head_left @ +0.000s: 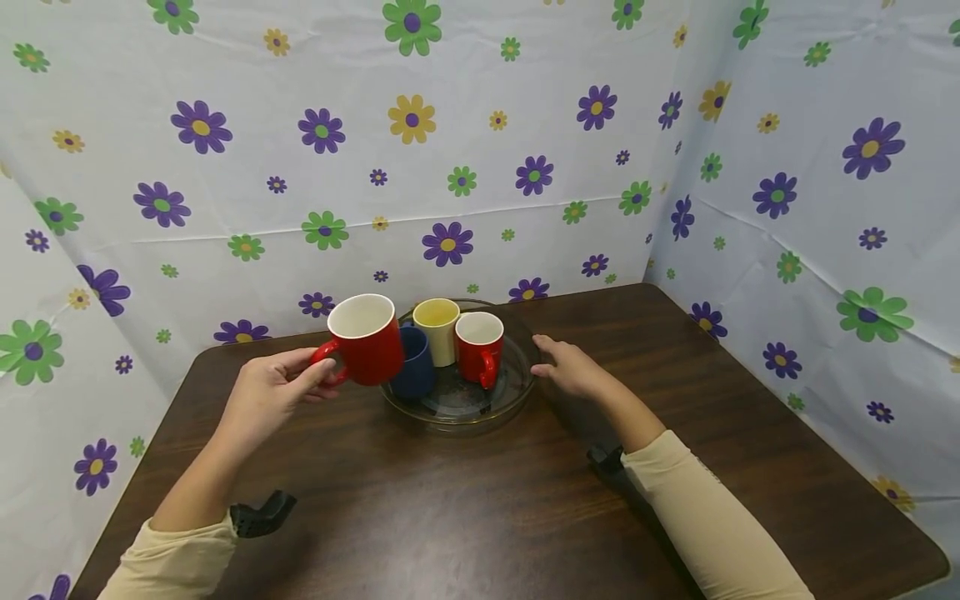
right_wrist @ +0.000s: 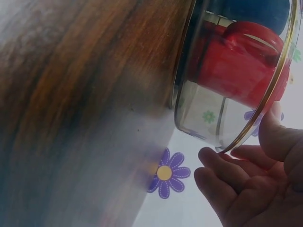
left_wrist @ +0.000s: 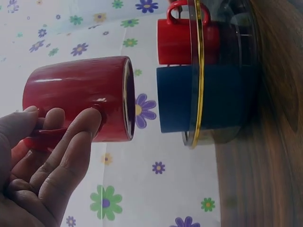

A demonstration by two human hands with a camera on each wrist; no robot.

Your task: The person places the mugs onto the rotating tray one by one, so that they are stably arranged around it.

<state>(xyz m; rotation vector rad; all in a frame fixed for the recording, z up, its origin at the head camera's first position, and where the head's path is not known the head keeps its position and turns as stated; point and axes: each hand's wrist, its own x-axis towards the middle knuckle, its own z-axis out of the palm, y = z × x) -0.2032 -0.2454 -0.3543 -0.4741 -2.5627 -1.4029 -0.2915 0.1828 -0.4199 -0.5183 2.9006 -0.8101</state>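
Note:
My left hand grips a red mug by its handle, upright with a white inside. The mug is raised at the left side of a round clear glass dish with a gold rim. Inside the dish stand a blue mug, a pale yellow mug and a second red mug, handle toward me. In the left wrist view, the held red mug is apart from the blue mug. My right hand is at the dish's right rim, fingers loosely bent; in the right wrist view the fingertips are beside the rim.
The dish stands toward the back of a dark brown wooden table. Behind and beside the table hang white sheets with a flower print. Black wrist devices are on both forearms.

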